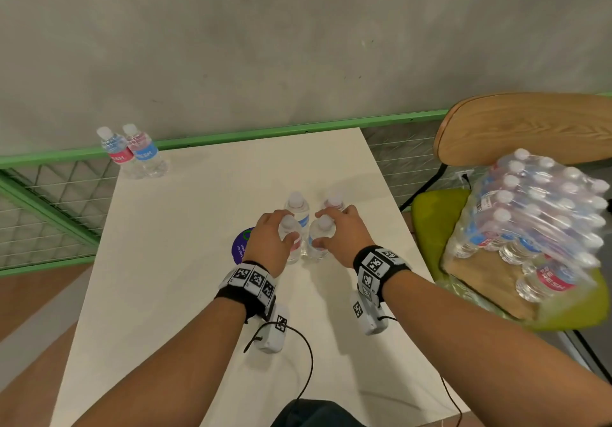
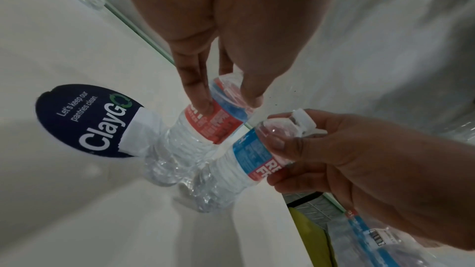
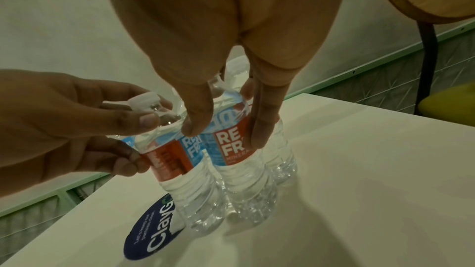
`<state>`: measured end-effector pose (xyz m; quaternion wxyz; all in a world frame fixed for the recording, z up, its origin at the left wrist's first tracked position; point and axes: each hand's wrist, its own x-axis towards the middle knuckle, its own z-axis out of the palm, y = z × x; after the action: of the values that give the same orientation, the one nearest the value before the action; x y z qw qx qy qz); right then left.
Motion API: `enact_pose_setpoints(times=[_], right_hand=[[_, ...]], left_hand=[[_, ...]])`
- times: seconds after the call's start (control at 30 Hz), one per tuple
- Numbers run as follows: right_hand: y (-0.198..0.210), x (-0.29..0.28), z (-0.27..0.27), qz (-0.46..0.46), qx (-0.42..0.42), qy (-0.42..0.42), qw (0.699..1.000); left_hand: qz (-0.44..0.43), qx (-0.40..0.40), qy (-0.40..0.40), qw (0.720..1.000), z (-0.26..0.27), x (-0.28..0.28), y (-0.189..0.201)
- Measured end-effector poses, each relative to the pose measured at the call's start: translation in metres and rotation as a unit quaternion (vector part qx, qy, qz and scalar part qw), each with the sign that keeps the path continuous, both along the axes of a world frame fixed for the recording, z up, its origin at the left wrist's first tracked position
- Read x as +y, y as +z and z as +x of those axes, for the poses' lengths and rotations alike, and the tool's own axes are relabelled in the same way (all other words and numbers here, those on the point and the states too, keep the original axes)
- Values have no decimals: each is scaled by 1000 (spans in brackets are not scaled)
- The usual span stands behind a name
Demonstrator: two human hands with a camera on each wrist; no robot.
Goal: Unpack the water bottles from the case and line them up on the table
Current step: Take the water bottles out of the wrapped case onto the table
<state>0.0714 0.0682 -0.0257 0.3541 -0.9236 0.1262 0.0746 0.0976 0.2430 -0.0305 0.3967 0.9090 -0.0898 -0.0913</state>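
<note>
Four small clear water bottles with red and blue labels stand clustered mid-table. My left hand point(image 1: 284, 227) grips the front left bottle point(image 1: 291, 244) near its shoulder; the left wrist view shows the fingers point(image 2: 203, 105) and thumb around its red label point(image 2: 213, 125). My right hand point(image 1: 323, 227) grips the front right bottle point(image 1: 318, 244), fingers point(image 3: 259, 135) on the label point(image 3: 231, 149). Both bottle bases look down on the table point(image 1: 198, 261). Two rear bottles point(image 1: 296, 208) point(image 1: 334, 201) stand free behind. The shrink-wrapped case point(image 1: 536, 214) lies tilted on a chair at right.
Two more bottles point(image 1: 132, 153) stand at the table's far left corner. A round dark blue sticker point(image 1: 243, 244) lies left of the cluster. The chair has a wooden back point(image 1: 523, 125) and green seat point(image 1: 433, 221). A green rail point(image 1: 231, 135) with wire mesh runs behind the table.
</note>
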Motion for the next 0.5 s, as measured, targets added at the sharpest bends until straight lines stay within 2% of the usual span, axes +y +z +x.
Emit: enact_pose_setpoints(times=[0.23,0.3,0.4,0.5], right_hand=[[-7,-1,7,2,-12,-27,1000],[-8,-6,1,13,-23,-23,999],[-3,-18,-14,27,-37,-27,999],[7,-36,-35,54,-9,-29,998]], left_hand=[[10,2,0,1000,8,-5,-8],[32,12,-24,999,10,-4,-7],[68,32,-70,995,10,2,2],[99,-12,-54,994,5,1,25]])
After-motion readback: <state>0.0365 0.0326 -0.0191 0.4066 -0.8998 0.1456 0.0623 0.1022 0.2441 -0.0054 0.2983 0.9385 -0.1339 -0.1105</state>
